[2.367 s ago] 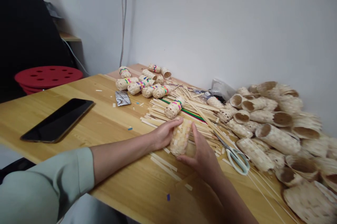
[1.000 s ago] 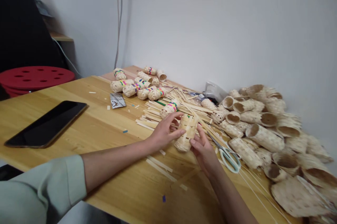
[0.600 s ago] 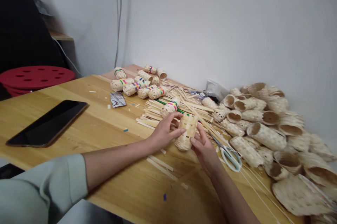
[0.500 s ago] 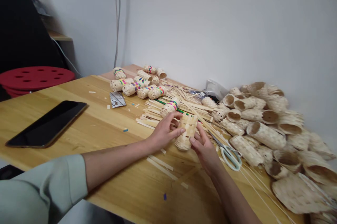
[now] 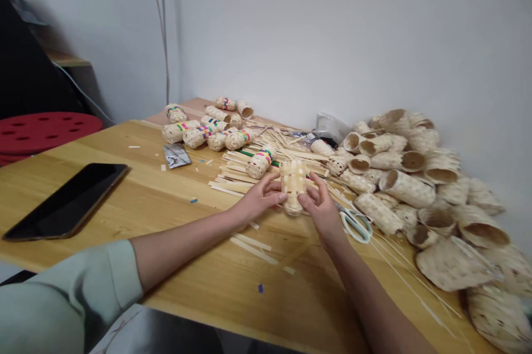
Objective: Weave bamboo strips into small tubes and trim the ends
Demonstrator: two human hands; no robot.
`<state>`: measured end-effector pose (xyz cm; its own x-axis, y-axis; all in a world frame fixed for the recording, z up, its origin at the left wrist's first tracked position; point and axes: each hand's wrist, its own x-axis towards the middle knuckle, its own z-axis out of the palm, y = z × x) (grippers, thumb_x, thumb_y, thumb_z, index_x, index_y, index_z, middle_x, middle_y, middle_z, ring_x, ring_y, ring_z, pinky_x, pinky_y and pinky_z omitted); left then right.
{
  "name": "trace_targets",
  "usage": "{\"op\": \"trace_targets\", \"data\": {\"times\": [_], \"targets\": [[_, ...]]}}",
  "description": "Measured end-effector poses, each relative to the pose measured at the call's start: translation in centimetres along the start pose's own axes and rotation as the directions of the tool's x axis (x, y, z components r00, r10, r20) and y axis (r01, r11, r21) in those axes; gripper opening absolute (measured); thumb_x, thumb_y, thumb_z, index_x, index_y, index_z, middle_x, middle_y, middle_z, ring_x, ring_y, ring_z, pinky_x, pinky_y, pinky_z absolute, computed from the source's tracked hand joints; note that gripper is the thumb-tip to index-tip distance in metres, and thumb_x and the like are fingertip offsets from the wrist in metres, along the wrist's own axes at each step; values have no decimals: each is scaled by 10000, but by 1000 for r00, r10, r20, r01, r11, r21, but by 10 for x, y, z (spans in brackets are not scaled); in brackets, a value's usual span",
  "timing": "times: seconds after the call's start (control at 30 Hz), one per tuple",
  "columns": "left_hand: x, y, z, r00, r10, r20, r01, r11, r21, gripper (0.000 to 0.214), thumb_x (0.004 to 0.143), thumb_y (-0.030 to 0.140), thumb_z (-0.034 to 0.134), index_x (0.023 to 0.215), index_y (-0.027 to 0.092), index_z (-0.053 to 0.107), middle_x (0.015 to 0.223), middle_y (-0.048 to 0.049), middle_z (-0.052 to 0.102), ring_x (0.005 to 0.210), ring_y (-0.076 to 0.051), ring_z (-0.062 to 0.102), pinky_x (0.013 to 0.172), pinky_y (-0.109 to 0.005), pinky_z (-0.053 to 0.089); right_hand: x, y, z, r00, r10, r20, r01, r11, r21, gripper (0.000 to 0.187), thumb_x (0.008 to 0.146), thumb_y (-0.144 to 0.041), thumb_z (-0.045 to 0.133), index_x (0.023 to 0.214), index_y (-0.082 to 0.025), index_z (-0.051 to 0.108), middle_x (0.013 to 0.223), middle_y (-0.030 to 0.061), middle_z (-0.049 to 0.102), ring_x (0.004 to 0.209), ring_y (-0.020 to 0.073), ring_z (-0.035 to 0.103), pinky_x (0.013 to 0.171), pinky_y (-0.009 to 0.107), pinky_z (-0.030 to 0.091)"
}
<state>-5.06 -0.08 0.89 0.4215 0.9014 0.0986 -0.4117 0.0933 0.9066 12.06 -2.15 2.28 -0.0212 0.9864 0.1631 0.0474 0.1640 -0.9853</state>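
A small woven bamboo basket [image 5: 293, 183], pale and cylindrical, is held between both hands over the table. My left hand [image 5: 266, 194] grips its left side, thumb on the front. My right hand [image 5: 322, 207] closes on the lower right side, with its thumb also on the front. Fingers behind the basket are partly hidden. Just beyond lies a similar basket with coloured bands [image 5: 261, 162], resting on a heap of flat bamboo strips [image 5: 233, 174]. Scissors with pale handles [image 5: 356, 225] lie right of my right hand.
A large pile of plain woven baskets [image 5: 411, 188] fills the table's right side. Several colour-banded baskets [image 5: 199, 135] lie at the back left, near a silver packet [image 5: 177, 155]. A black tablet [image 5: 66, 199] rests at left. Beyond the table edge stands a red stool [image 5: 50, 129].
The view has shifted slightly to the right. Both hands still hold the basket, which now stands more upright and sits a little higher in the picture.
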Motion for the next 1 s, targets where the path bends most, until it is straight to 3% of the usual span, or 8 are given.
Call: {"op": "trace_targets", "data": {"times": [0.2, 0.4, 0.53, 0.8, 1.0], "targets": [[0, 0, 1, 994, -99, 41, 107, 948, -299, 498, 732, 250, 744, 1177, 127, 557, 1131, -131, 648, 964, -213, 637, 867, -336, 500, -5, 1, -1, 948, -244, 203, 299, 903, -310, 549, 931, -535, 367, 1375, -221, 437, 1389, 79, 505, 1280, 231, 463, 1074, 429, 357], [2, 10, -6, 963, -236, 128, 267, 800, -537, 340, 887, 291, 555, 1161, 90, 578, 1042, -125, 684, 882, -195, 664, 857, -353, 514, -5, -4, -7, 836, -434, 334, 542, 562, -625, 731, 803, -561, 602, 1415, -229, 380, 1385, 117, 489, 1267, 293, 441, 1051, 492, 351], [0, 7, -5, 952, -238, 194, 306, 779, -547, 308, 892, 270, 552, 1154, 111, 575, 988, -102, 698, 842, -178, 669, 813, -323, 516, -7, -7, -4, 764, -532, 365, 617, 435, -656, 707, 790, -474, 665, 1402, -239, 402, 1320, 133, 515, 1214, 287, 475, 1025, 476, 380], [1, 2, -6, 950, -208, 233, 301, 807, -508, 267, 847, 241, 613, 1071, 97, 609, 947, -99, 700, 833, -171, 661, 822, -306, 495, -10, -10, -2, 736, -539, 409, 652, 403, -642, 662, 753, -417, 720, 1352, -255, 490, 1223, 127, 524, 1138, 296, 497, 971, 480, 421], [1, 4, -9, 913, -201, 354, 368, 779, -508, 328, 840, 275, 592, 1096, 70, 598, 903, -113, 710, 814, -186, 669, 815, -313, 495, -8, -11, -4, 798, -456, 393, 599, 665, -445, 436, 843, -347, 634, 1272, -322, 562, 1173, 73, 527, 1119, 234, 511, 911, 405, 494]]}}
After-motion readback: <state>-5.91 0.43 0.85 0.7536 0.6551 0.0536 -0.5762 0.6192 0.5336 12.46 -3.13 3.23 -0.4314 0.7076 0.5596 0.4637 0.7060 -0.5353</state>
